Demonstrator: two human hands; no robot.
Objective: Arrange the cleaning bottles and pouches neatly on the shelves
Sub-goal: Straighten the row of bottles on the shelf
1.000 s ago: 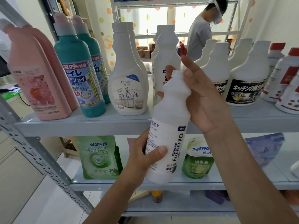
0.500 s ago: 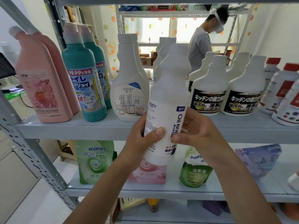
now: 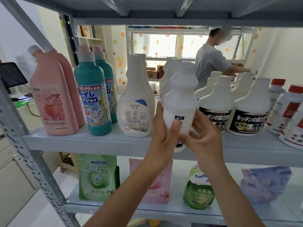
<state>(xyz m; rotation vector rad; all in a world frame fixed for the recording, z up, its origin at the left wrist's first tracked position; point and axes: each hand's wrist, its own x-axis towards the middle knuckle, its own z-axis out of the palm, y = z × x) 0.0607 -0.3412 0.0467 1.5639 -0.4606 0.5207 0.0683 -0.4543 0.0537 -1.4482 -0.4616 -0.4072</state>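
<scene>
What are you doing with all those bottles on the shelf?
Someone is tidying cleaning bottles. The left hand and the right hand hold a white bottle upright at the front of the upper shelf, before the gap between a bathroom cleaner bottle and the black-labelled bottles. Its bottom hangs in front of the shelf edge, so it is not yet set down. To the left stand pink bottles and teal bottles, and pouches stand on the lower shelf.
</scene>
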